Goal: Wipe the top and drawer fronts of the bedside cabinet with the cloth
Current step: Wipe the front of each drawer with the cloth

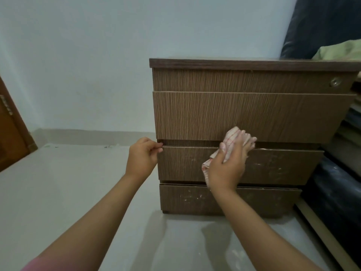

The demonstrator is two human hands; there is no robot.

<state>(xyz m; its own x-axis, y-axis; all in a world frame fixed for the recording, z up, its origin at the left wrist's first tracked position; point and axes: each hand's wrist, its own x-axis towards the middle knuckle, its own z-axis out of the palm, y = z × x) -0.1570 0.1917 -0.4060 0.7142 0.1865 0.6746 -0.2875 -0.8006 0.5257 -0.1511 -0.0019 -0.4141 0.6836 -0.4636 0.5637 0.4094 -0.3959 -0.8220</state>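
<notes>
A pale grey floor (58, 192) fills the near part of the room, glossy enough to carry a dim reflection of the cabinet just in front of its base. Two bare forearms reach in from the near edge, a bit of pink sleeve (37, 266) showing at the near left.

The left hand (141, 157) is at the cabinet's left edge, its fingers curled and its fingertips pinching the top left corner of the middle drawer (273, 165). The right hand (228, 163) lies over the cloth (231, 138), a white one with thin red lines, pressing it against the drawer fronts; the fingers are bent over the bunched fabric and hold it there, right across the gap between the middle drawer and the tall drawer (234, 112) above it. Part of the cloth hangs out below the palm on the left.

The cabinet (244, 64) is brown with a streaky wood grain and a darker top slab. The middle drawer and the bottom drawer (224, 200) carry pale smudges and scuffs. Up near the top right corner sits a round metal lock (334, 82).

To the right, touching or just beside the cabinet, dark bedding and a bed frame (322, 231) run towards me. Far right, a dark cushion (322, 26) leans on the wall, with green fabric (343, 50) below it. A light blue wall (78, 55) stands behind, and a brown door (11, 130) edges in at the far left.
</notes>
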